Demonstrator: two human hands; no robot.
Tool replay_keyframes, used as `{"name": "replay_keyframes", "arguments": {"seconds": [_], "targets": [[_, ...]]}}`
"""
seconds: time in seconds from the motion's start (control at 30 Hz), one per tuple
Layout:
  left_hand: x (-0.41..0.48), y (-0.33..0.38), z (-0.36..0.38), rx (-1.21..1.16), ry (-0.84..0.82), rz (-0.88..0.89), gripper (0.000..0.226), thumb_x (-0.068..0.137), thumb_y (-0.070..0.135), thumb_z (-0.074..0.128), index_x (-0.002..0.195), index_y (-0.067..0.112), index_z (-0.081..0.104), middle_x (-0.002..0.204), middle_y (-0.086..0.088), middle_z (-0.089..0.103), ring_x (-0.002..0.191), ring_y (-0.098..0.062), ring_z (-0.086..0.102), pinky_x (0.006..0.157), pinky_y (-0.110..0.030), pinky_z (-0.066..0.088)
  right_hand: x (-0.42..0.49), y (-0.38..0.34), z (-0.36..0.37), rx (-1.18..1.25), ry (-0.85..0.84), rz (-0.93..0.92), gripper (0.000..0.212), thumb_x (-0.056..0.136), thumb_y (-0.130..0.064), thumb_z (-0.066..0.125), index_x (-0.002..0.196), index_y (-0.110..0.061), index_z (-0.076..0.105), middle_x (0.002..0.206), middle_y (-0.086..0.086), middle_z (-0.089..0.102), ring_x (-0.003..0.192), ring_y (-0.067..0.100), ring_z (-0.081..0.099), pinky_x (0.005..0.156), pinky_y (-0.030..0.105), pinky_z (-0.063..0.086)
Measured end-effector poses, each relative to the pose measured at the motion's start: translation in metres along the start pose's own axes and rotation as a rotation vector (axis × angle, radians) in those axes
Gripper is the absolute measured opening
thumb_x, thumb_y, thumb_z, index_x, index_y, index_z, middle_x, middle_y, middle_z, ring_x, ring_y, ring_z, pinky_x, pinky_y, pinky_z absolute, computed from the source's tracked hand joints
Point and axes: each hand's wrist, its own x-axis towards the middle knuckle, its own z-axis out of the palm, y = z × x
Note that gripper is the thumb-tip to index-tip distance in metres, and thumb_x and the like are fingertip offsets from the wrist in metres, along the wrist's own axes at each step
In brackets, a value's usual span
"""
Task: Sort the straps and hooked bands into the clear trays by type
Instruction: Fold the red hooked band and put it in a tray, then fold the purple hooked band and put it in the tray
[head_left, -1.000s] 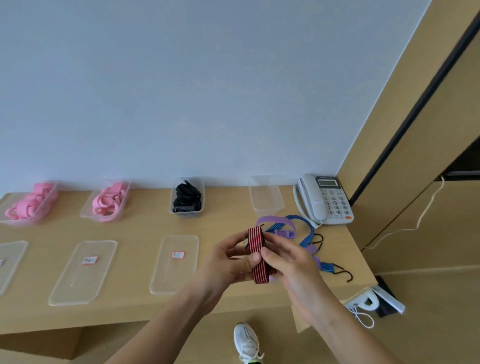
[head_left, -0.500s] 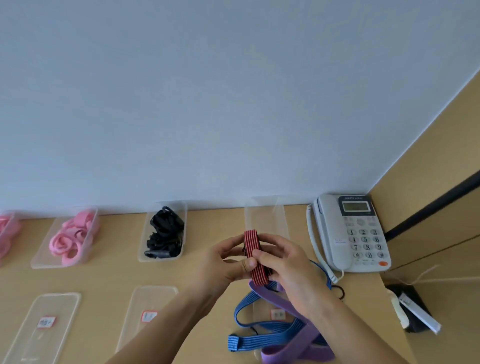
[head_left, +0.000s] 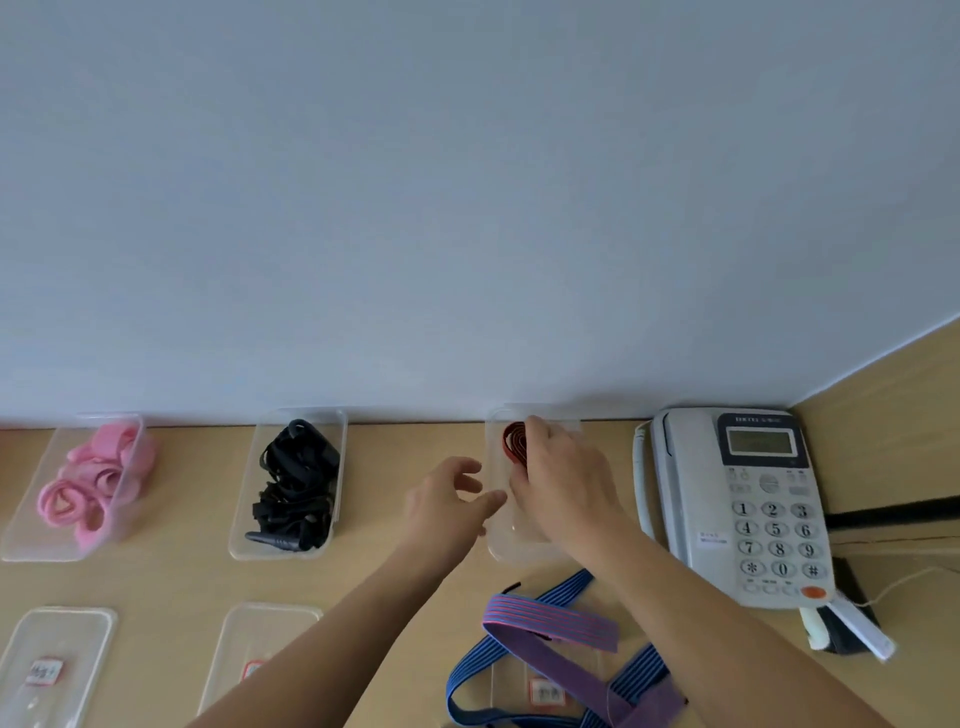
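Since half a second ago, both hands have gone forward from above the desk (head_left: 192, 577) to the row of trays at the wall, and the left hand (head_left: 448, 500) has let go of the coil.

Head view: the right hand (head_left: 566, 486) reaches into the clear tray (head_left: 519, 553) that stands just left of the telephone (head_left: 758, 499). Its fingers are curled around the red-and-black striped band (head_left: 514, 441), which is coiled and lies inside the far end of this tray (the hand hides part of the grip). The left hand is just beside the tray's left wall, with fingers loosely spread and nothing in it; whether the fingertips touch the wall, I cannot tell.

To the left stands a tray of black straps (head_left: 293, 483), and further left a tray of pink bands (head_left: 96, 480). Nearer to the person, a blue striped band (head_left: 566, 590) and a purple striped band (head_left: 550, 622) lie tangled together over a clear lid (head_left: 511, 688) with a red-framed label. Two more clear lids (head_left: 57, 670) lie flat to the left, each with a label too.
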Motion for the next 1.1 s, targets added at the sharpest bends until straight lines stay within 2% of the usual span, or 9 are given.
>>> {"name": "replay_keyframes", "arguments": {"seconds": [0.13, 0.27, 0.43, 0.53, 0.63, 0.8, 0.87, 0.97, 1.1], "targets": [[0.01, -0.007, 0.005, 0.013, -0.04, -0.035, 0.02, 0.084, 0.013, 0.078, 0.103, 0.019, 0.072, 0.091, 0.001, 0.072, 0.062, -0.022, 0.075, 0.09, -0.043, 0.058, 0.008, 0.009, 0.018, -0.209, -0.022, -0.096, 0.031, 0.064, -0.025, 0.08, 0.082, -0.008, 0.06, 0.066, 0.008, 0.064, 0.064, 0.027, 0.06, 0.061, 0.033, 0.046], [0.015, -0.01, 0.006, -0.017, -0.03, -0.039, 0.019, 0.082, 0.01, 0.08, 0.097, 0.018, 0.073, 0.088, 0.001, 0.073, 0.059, -0.023, 0.075, 0.085, -0.045, 0.06, 0.01, 0.013, 0.03, -0.195, 0.074, -0.129, 0.036, 0.059, -0.02, 0.083, 0.085, -0.006, 0.063, 0.071, 0.01, 0.063, 0.069, 0.03, 0.058, 0.074, 0.04, 0.052], [0.016, -0.013, 0.004, -0.074, -0.03, -0.042, 0.019, 0.082, 0.007, 0.081, 0.098, 0.015, 0.073, 0.088, -0.003, 0.072, 0.06, -0.025, 0.075, 0.078, -0.044, 0.064, 0.003, 0.008, 0.03, -0.13, 0.062, -0.044, 0.037, 0.05, -0.014, 0.088, 0.075, -0.008, 0.062, 0.075, 0.011, 0.057, 0.061, 0.028, 0.058, 0.048, 0.029, 0.044], [0.014, -0.013, 0.003, -0.085, -0.025, -0.034, 0.02, 0.082, 0.007, 0.083, 0.098, 0.013, 0.072, 0.09, -0.005, 0.073, 0.061, -0.026, 0.075, 0.074, -0.041, 0.065, -0.003, 0.007, 0.029, -0.205, 0.048, -0.026, 0.029, 0.055, -0.017, 0.086, 0.071, -0.009, 0.062, 0.073, 0.01, 0.061, 0.075, 0.032, 0.061, 0.061, 0.036, 0.05], [0.013, -0.015, 0.001, -0.008, -0.014, 0.008, 0.025, 0.079, 0.016, 0.087, 0.099, 0.017, 0.072, 0.092, -0.001, 0.073, 0.064, -0.018, 0.074, 0.068, -0.023, 0.06, -0.001, 0.007, 0.025, -0.245, -0.034, -0.014, 0.029, 0.061, -0.026, 0.08, 0.079, -0.008, 0.066, 0.081, 0.012, 0.067, 0.099, 0.04, 0.061, 0.084, 0.045, 0.05], [0.002, -0.026, -0.003, 0.17, 0.024, 0.178, 0.032, 0.076, 0.027, 0.089, 0.1, 0.031, 0.069, 0.096, 0.012, 0.069, 0.085, -0.006, 0.066, 0.066, -0.005, 0.041, -0.02, 0.018, 0.016, -0.001, 0.107, -0.02, 0.025, 0.082, -0.029, 0.072, 0.096, -0.008, 0.07, 0.098, 0.007, 0.071, 0.104, 0.033, 0.058, 0.09, 0.043, 0.05], [-0.011, -0.036, -0.004, 0.232, 0.03, 0.285, 0.031, 0.079, 0.026, 0.087, 0.106, 0.028, 0.072, 0.1, 0.011, 0.069, 0.088, -0.005, 0.063, 0.072, -0.01, 0.046, -0.046, 0.021, 0.009, 0.109, 0.23, 0.01, 0.021, 0.083, -0.019, 0.074, 0.098, -0.005, 0.072, 0.098, 0.007, 0.072, 0.098, 0.032, 0.059, 0.086, 0.042, 0.052], [-0.034, -0.056, -0.001, 0.311, 0.03, 0.472, 0.029, 0.082, 0.022, 0.084, 0.109, 0.024, 0.075, 0.106, 0.008, 0.07, 0.095, -0.012, 0.063, 0.082, -0.032, 0.054, -0.101, 0.031, 0.004, 0.178, 0.334, 0.042, 0.018, 0.082, -0.011, 0.076, 0.099, -0.005, 0.073, 0.096, 0.006, 0.073, 0.095, 0.029, 0.061, 0.083, 0.036, 0.053], [-0.056, -0.085, 0.01, 0.455, 0.065, 0.701, 0.026, 0.079, 0.016, 0.086, 0.103, 0.02, 0.078, 0.104, 0.002, 0.073, 0.101, -0.023, 0.064, 0.087, -0.025, 0.042, -0.178, 0.042, 0.005, 0.252, 0.31, 0.079, 0.016, 0.081, -0.014, 0.071, 0.097, -0.009, 0.075, 0.095, 0.0, 0.072, 0.093, 0.022, 0.064, 0.088, 0.031, 0.05]]}}
